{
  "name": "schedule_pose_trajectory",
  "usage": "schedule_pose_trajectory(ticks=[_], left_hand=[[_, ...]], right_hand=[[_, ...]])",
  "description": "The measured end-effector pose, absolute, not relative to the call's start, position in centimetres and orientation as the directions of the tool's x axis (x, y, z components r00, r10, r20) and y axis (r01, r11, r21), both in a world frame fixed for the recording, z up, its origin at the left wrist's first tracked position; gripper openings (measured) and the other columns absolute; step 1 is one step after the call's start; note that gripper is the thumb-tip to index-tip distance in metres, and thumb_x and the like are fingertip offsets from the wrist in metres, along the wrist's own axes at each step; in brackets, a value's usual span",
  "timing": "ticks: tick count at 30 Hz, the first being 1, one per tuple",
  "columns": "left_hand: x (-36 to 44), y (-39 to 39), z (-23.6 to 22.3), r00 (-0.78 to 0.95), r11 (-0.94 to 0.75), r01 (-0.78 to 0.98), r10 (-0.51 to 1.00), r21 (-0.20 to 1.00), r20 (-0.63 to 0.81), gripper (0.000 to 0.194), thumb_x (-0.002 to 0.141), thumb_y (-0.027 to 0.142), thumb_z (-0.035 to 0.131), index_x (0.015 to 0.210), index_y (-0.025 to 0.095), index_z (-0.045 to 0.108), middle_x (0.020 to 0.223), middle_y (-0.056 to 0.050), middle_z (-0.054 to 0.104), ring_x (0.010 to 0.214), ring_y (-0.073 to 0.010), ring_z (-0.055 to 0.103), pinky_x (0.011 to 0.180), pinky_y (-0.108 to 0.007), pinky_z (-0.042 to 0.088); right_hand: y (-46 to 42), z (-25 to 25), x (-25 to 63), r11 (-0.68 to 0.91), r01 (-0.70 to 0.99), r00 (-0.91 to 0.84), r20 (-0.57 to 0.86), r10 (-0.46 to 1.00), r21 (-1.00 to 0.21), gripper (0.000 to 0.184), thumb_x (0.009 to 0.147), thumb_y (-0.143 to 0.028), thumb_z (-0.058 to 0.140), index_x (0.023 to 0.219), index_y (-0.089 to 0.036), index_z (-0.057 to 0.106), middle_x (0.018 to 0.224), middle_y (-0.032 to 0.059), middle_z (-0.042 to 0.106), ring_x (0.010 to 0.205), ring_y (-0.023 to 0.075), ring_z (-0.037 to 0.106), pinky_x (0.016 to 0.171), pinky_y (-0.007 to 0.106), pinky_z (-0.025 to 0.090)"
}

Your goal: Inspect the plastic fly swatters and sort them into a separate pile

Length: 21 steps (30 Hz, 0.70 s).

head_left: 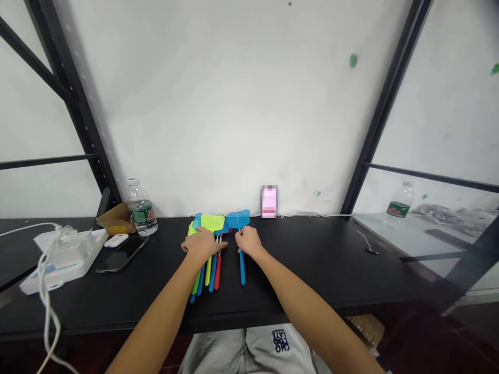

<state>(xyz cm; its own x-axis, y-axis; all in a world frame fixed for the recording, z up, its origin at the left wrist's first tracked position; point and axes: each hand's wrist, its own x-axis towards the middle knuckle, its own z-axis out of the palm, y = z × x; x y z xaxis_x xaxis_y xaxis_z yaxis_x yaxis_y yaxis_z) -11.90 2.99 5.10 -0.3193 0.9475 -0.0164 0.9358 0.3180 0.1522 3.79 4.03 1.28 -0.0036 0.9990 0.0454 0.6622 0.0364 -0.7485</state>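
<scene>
A bunch of several fly swatters [210, 270] lies on the black table [312, 270], with yellow-green and blue heads and green, blue, yellow and red handles. My left hand [201, 244] rests flat on top of their shafts, fingers stretched out. To the right, apart from the bunch, lies one blue fly swatter [241, 221]. My right hand [248, 240] is closed round its shaft just below the head.
At the left stand a water bottle [141, 208], a small cardboard box [115, 219], a dark phone [122, 253], a white case [116, 240] and a white tray with cables [62, 254]. A small pink object [268, 201] leans on the wall. Black shelf posts rise on both sides.
</scene>
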Motion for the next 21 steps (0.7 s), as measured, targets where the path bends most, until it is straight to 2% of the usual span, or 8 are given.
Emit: schedule_pose_trajectory(ticks=[6, 11, 14, 15, 16, 18, 19, 21], left_hand=[[-12.2, 3.4, 4.6, -0.281, 0.281, 0.949, 0.959, 0.144, -0.025, 0.101, 0.067, 0.059, 0.064, 0.145, 0.006, 0.029, 0.128, -0.032, 0.052, 0.116, -0.0445, 0.051, 0.081, -0.049, 0.046], [-12.9, 4.3, 4.3, -0.246, 0.247, 0.958, 0.969, 0.144, -0.023, 0.091, 0.071, 0.052, 0.062, 0.143, 0.007, 0.030, 0.126, -0.028, 0.055, 0.114, -0.0401, 0.054, 0.083, -0.046, 0.046], [-12.3, 3.3, 5.4, -0.278, 0.277, 0.953, 0.961, 0.119, -0.012, 0.089, 0.073, 0.057, 0.060, 0.140, 0.005, 0.035, 0.123, -0.029, 0.055, 0.113, -0.0420, 0.053, 0.083, -0.049, 0.044], [-11.7, 2.4, 6.1, -0.288, 0.286, 0.954, 0.957, 0.094, 0.015, 0.088, 0.074, 0.058, 0.058, 0.139, 0.003, 0.036, 0.122, -0.031, 0.055, 0.112, -0.0431, 0.053, 0.083, -0.051, 0.043], [-10.9, 1.0, 6.7, -0.279, 0.274, 0.960, 0.952, 0.057, 0.125, 0.084, 0.077, 0.057, 0.055, 0.136, 0.000, 0.039, 0.121, -0.033, 0.054, 0.110, -0.0442, 0.052, 0.083, -0.052, 0.041], [-9.0, -2.8, 7.6, -0.166, 0.184, 0.983, 0.912, -0.012, 0.376, 0.067, 0.084, 0.051, 0.049, 0.127, -0.001, 0.049, 0.115, -0.031, 0.057, 0.108, -0.0427, 0.053, 0.085, -0.053, 0.039], [-7.9, -5.2, 7.6, -0.069, 0.095, 0.995, 0.895, -0.037, 0.441, 0.057, 0.087, 0.048, 0.046, 0.118, 0.001, 0.056, 0.110, -0.028, 0.059, 0.106, -0.0408, 0.054, 0.085, -0.052, 0.039], [-6.0, -10.2, 6.1, 0.177, -0.165, 0.984, 0.894, -0.064, 0.412, 0.040, 0.090, 0.040, 0.043, 0.101, 0.009, 0.065, 0.100, -0.022, 0.063, 0.098, -0.0351, 0.057, 0.083, -0.047, 0.042]], right_hand=[[2.8, 0.4, 6.6, 0.136, 0.614, -0.022, 0.156, 0.988, -0.777, 0.023, 0.088, -0.035, 0.044, 0.077, -0.018, 0.056, 0.063, 0.0026, 0.063, 0.042, 0.0122, 0.055, 0.042, 0.021, 0.040], [2.5, 0.4, 9.2, 0.289, 0.631, -0.032, 0.348, 0.937, -0.720, 0.028, 0.083, -0.036, 0.051, 0.061, -0.019, 0.052, 0.059, -0.0002, 0.056, 0.055, 0.0125, 0.053, 0.053, 0.023, 0.036], [2.9, 0.3, 9.9, 0.275, 0.602, -0.017, 0.332, 0.943, -0.749, 0.030, 0.082, -0.038, 0.050, 0.059, -0.019, 0.053, 0.057, -0.0009, 0.055, 0.058, 0.0133, 0.052, 0.056, 0.024, 0.034], [3.1, 0.3, 10.0, 0.258, 0.582, -0.009, 0.311, 0.950, -0.771, 0.030, 0.081, -0.039, 0.050, 0.060, -0.018, 0.055, 0.057, -0.0011, 0.054, 0.058, 0.0135, 0.052, 0.056, 0.024, 0.034], [3.2, 0.2, 10.1, 0.244, 0.564, -0.002, 0.294, 0.956, -0.789, 0.030, 0.081, -0.039, 0.050, 0.060, -0.018, 0.056, 0.057, -0.0013, 0.054, 0.058, 0.0137, 0.052, 0.056, 0.024, 0.034], [3.5, 0.1, 10.1, 0.235, 0.531, 0.008, 0.282, 0.959, -0.814, 0.029, 0.080, -0.040, 0.050, 0.061, -0.018, 0.057, 0.057, -0.0015, 0.054, 0.058, 0.0140, 0.052, 0.056, 0.024, 0.034], [3.5, 0.2, 10.2, 0.240, 0.516, 0.017, 0.289, 0.957, -0.822, 0.030, 0.080, -0.040, 0.049, 0.061, -0.018, 0.057, 0.056, -0.0014, 0.054, 0.058, 0.0141, 0.052, 0.056, 0.024, 0.034], [3.5, 0.4, 10.3, 0.262, 0.486, 0.035, 0.319, 0.947, -0.834, 0.031, 0.082, -0.040, 0.047, 0.060, -0.018, 0.056, 0.056, -0.0014, 0.054, 0.058, 0.0142, 0.052, 0.056, 0.024, 0.034]])
